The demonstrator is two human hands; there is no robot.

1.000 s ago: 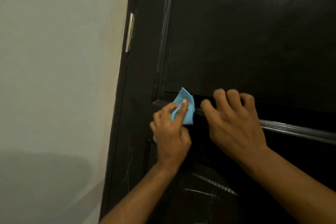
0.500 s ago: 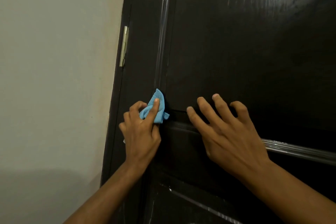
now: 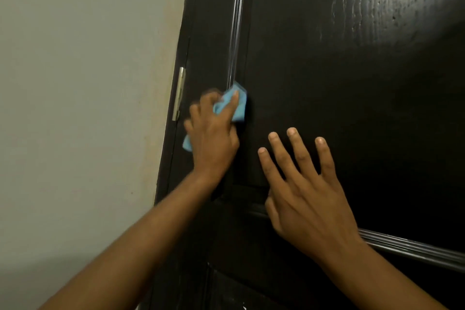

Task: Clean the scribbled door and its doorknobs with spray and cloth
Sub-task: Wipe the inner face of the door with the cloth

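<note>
Hinge beside cloth; wall left

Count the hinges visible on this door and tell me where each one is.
1. The hinge sits on the door's left edge beside the wall, just left of the left hand holding the cloth. Others may lie outside the frame.

A plain pale wall fills the left of the scene, faintly stained near its right edge. A slim metal hinge, perhaps brass, stands upright just right of it.
</note>
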